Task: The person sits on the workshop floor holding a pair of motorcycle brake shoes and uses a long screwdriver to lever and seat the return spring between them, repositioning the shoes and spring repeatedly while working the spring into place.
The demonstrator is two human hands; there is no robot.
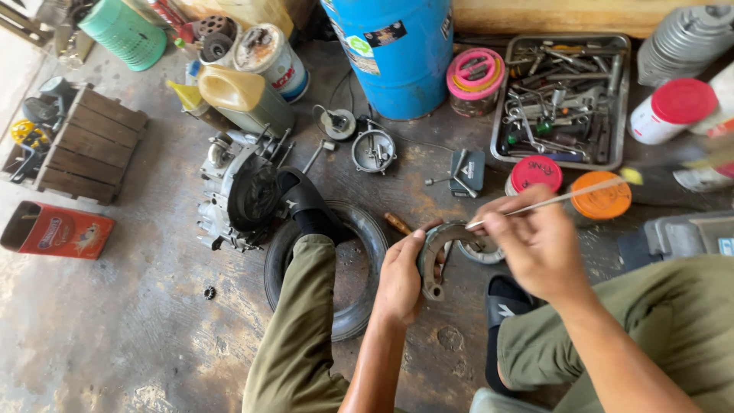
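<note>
Metal brake shoe (pixel 441 252) in left hand (pixel 399 279), right hand (pixel 535 245) perhaps brushing.

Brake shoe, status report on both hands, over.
Left hand grips curved brake shoe. Right hand holds thin brush, tip on the shoe. Nothing between the hands; small tyre lies beside.

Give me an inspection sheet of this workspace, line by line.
Surface: stained concrete floor.
Job's things: curved brake shoe held by the left hand; thin brush held by the right hand, its tip at the shoe.
Clutter: engine casing, small tyre, tool tray, blue drum, oil jug, red tin, wooden crate.
Grippers: both hands closed on their items.
Cables: thin wire beside the drum.
Surroundings: nothing seen beyond floor-level storage.
</note>
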